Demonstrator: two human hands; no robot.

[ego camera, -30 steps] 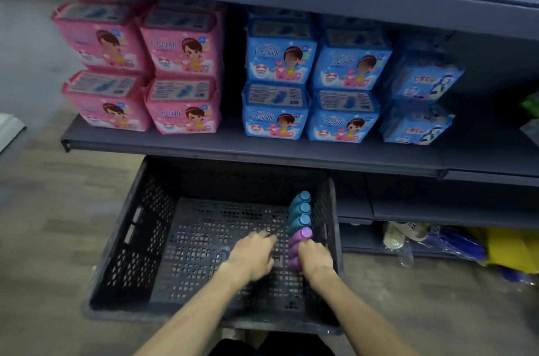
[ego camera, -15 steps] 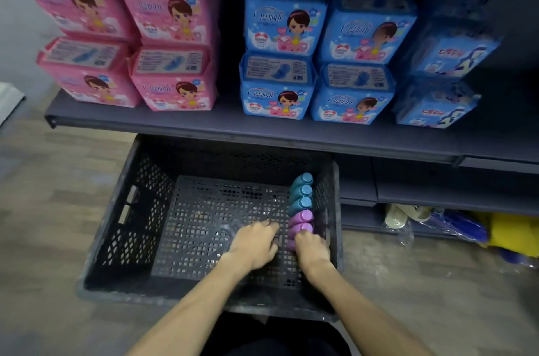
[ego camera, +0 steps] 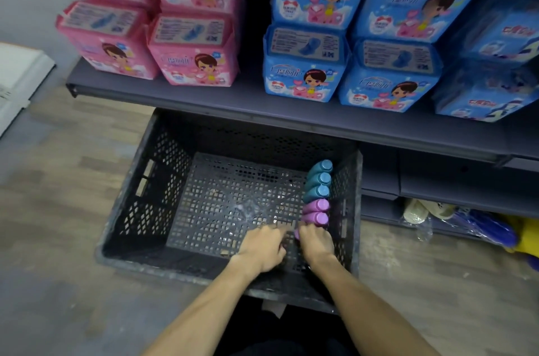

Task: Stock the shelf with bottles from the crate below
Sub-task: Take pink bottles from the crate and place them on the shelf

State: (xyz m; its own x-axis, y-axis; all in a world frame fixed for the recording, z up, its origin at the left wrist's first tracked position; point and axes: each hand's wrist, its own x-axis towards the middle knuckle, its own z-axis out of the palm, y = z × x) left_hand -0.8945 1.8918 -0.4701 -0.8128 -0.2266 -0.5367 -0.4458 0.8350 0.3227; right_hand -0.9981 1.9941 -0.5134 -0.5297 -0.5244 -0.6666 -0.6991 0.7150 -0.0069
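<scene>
Both hands down inside the crate, near its front right corner. Right hand: grip curled round the nearest purple bottle, mostly hidden under the fingers. Left hand: fingers curled, just left of that bottle; cannot tell whether its grip holds anything. Two more purple bottles and three teal bottles stand in a row along the crate's right wall. Shelf above the crate carries pink packs and blue packs.
</scene>
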